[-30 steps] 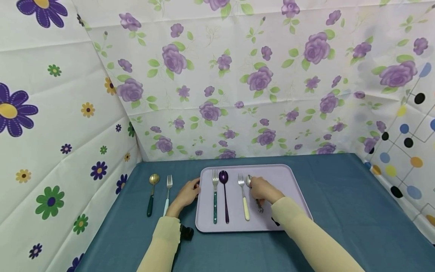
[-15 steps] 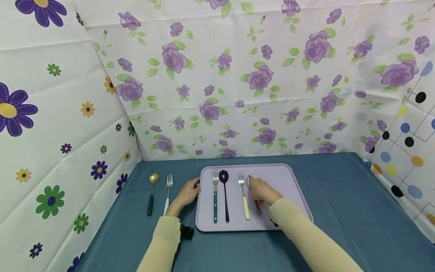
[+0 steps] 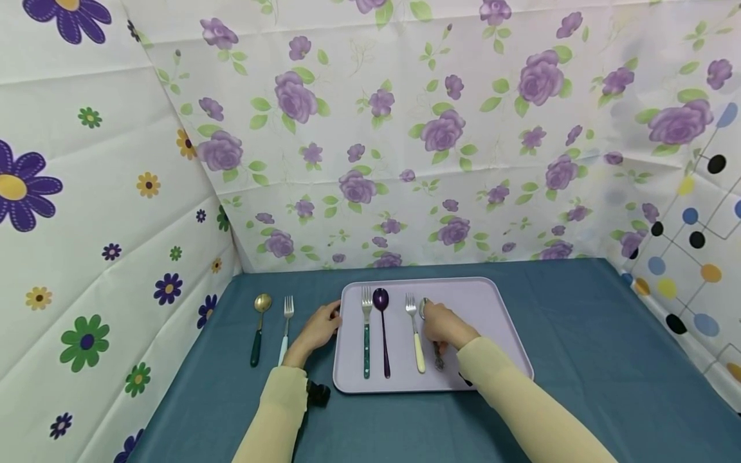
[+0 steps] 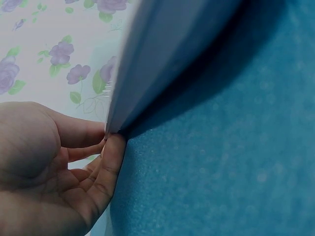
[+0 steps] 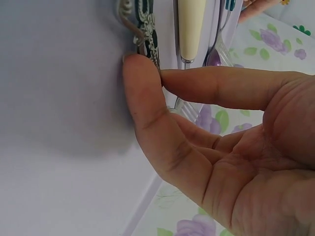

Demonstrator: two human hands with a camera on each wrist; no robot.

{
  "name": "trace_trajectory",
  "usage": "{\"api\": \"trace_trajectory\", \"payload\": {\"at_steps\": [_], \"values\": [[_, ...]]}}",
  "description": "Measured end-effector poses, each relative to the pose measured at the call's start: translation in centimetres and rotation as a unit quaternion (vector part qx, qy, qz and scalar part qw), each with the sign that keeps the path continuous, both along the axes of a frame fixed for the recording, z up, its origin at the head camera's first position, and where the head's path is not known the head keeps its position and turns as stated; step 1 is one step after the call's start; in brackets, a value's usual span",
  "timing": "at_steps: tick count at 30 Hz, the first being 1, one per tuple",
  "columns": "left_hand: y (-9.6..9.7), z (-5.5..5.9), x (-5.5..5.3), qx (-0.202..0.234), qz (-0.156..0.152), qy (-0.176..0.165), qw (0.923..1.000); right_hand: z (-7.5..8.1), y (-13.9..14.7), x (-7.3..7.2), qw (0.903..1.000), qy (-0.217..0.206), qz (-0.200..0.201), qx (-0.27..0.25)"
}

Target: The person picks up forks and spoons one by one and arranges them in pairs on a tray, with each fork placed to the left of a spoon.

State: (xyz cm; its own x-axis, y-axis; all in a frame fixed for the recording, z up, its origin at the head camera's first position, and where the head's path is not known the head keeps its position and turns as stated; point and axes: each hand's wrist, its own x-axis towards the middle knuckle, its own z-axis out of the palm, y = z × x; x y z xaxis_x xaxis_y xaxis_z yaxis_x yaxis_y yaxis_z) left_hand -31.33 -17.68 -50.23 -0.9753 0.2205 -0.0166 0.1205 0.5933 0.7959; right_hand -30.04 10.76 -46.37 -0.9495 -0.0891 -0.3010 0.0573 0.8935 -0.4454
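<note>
the right hand (image 3: 448, 325) holds a silver spoon (image 5: 146, 32) by its patterned handle: thumb and finger are bent toward each other, with the thin handle between their tips. this spoon is on the lilac tray (image 3: 486, 305), just to the right of the fork with cream handle (image 3: 418, 347); whether it lies flat or is slightly raised, i cannot tell. the left hand (image 3: 317, 331) pinches the left rim of the tray, its fingertips nearly closed around the edge. between this rim and the cream fork lie a green-handled fork (image 3: 366, 337) and a purple spoon (image 3: 384, 331). in my judgement the silver spoon is light, stiff and not fragile; its smooth bowl may slip in the fingers, while the relief on the handle should give a good grip, so the handle is the better place to take hold. the tray seems also stiff and rather light, and it could slide on the blue cloth (image 3: 579, 334), so the rim is a sensible place for steadying it.
</note>
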Motion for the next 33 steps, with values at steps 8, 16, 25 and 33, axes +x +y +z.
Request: {"api": "trace_trajectory", "payload": {"at_steps": [8, 16, 25, 33], "values": [[0.0, -0.1, -0.1, -0.001, 0.001, -0.001, 1.0, -0.2, 0.1, -0.2, 0.9999, -0.004, 0.002, -0.009], [0.0, -0.3, -0.3, -0.004, 0.003, -0.001, 1.0, 0.3, 0.9, -0.5, 0.9999, -0.004, 0.011, -0.008], [-0.2, -0.4, -0.5, -0.002, 0.0, -0.002, 1.0, 1.3, 2.5, -1.0, 0.9984, 0.027, 0.027, -0.041], [-0.1, -0.4, -0.4, -0.005, 0.003, 0.001, 1.0, 1.4, 3.7, -1.0, 0.994, 0.084, 0.047, -0.053]]}}
